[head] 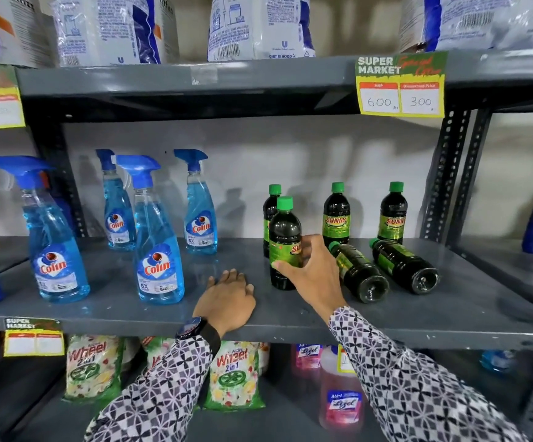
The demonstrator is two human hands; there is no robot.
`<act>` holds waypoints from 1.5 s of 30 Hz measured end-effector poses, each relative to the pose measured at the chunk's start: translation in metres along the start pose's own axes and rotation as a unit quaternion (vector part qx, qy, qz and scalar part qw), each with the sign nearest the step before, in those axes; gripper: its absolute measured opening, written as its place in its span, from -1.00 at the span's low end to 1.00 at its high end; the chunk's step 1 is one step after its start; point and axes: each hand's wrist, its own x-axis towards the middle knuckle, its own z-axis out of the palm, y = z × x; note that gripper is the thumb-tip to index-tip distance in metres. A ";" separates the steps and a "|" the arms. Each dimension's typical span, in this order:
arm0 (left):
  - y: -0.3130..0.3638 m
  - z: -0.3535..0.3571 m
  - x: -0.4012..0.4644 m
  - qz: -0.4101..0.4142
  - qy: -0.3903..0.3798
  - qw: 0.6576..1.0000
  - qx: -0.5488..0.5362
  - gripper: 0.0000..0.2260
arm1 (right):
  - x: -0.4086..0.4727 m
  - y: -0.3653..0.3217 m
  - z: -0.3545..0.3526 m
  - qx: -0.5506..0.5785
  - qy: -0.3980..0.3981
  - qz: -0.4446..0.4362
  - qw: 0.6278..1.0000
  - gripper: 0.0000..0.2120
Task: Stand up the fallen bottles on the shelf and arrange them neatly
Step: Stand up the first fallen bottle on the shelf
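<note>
On the grey middle shelf [386, 323] my right hand [314, 271] is closed around an upright dark bottle with a green cap and green label [283, 240], near the shelf's front. Right behind it stands another such bottle [270, 212]. Two more stand at the back [336, 215] [392, 215]. Two dark bottles lie on their sides with their bases toward me, one just right of my hand [359, 272] and one further right [405, 266]. My left hand [226, 298] rests flat on the shelf with fingers apart, holding nothing.
Several blue Colin spray bottles [158, 250] stand on the left half of the shelf. Upright steel posts [443, 177] bound the bay on the right. Detergent bags [258, 27] fill the shelf above; Wheel packs [233, 374] and a pink Lizol bottle [341, 393] sit below.
</note>
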 end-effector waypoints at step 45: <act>0.000 -0.001 0.001 -0.010 -0.006 1.000 0.027 -0.57 | -0.038 -0.003 -0.024 0.063 -0.168 0.010 0.984 -0.14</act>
